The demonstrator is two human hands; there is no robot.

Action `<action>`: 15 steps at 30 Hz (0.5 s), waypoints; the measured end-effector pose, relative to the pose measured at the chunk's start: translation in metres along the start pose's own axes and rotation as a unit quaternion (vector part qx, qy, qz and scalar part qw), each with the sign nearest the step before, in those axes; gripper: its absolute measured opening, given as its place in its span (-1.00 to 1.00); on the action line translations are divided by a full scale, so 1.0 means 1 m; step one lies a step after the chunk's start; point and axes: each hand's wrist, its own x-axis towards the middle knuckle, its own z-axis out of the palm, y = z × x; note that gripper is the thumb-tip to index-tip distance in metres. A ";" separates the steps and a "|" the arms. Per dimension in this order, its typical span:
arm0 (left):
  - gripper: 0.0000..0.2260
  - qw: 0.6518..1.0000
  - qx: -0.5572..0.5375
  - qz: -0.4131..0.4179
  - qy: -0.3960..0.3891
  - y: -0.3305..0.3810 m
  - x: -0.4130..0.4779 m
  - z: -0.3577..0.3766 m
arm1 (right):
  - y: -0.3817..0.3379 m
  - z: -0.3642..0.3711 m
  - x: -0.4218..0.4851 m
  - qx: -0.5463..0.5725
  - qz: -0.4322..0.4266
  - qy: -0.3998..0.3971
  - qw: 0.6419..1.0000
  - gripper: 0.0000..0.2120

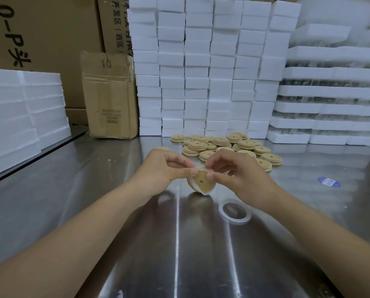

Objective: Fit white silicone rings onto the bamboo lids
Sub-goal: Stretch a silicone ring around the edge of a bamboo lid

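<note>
Left hand (164,166) and right hand (235,171) close together above the metal table (93,190), both pinching one bamboo lid (201,182) held on edge between them, fingertips at its upper rim. White ring (192,183) partly seated around it; small hole in lid face. Loose ring (235,212) lies flat near right wrist. Lid pile (225,147) beyond, before foam stacks (201,67).

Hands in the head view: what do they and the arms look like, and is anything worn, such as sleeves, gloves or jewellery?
The left hand and right hand are bare: no gloves, no rings on the fingers, no watch or wristband. No sleeve shows up to the frame edge. The visible nails are short and unpainted.
</note>
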 end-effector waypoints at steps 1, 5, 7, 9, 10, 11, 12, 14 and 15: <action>-0.90 1.000 0.000 -0.012 0.001 0.001 0.000 -0.001 | 0.000 0.000 0.000 0.005 0.000 -0.001 1.000 -0.85; -0.91 0.994 -0.025 -0.110 0.002 0.002 0.000 -0.003 | -0.001 0.001 0.001 0.010 0.002 0.000 1.000 -0.82; -0.87 0.987 -0.060 -0.152 0.002 0.000 -0.001 -0.005 | -0.002 0.002 0.001 0.000 0.000 -0.003 1.000 -0.81; -0.81 0.986 -0.051 -0.160 -0.007 0.001 -0.002 -0.006 | -0.003 0.002 0.001 -0.008 -0.002 0.000 1.000 -0.81; -0.80 0.986 -0.038 -0.159 -0.014 0.002 -0.002 -0.006 | -0.003 0.002 0.000 -0.006 -0.001 0.000 1.000 -0.80; -0.79 0.987 -0.028 -0.157 -0.021 0.003 -0.003 -0.005 | -0.003 0.001 -0.001 -0.004 0.001 0.001 1.000 -0.79; -0.80 0.987 -0.025 -0.156 -0.024 0.004 -0.003 -0.005 | -0.003 0.002 -0.002 -0.005 0.002 0.000 1.000 -0.78; -0.80 0.988 -0.025 -0.150 -0.025 0.004 -0.003 -0.006 | -0.002 0.002 -0.003 -0.005 0.006 -0.006 1.000 -0.78; -0.80 0.989 -0.023 -0.146 -0.028 0.004 -0.003 -0.007 | -0.001 0.003 -0.003 -0.003 0.007 -0.009 1.000 -0.77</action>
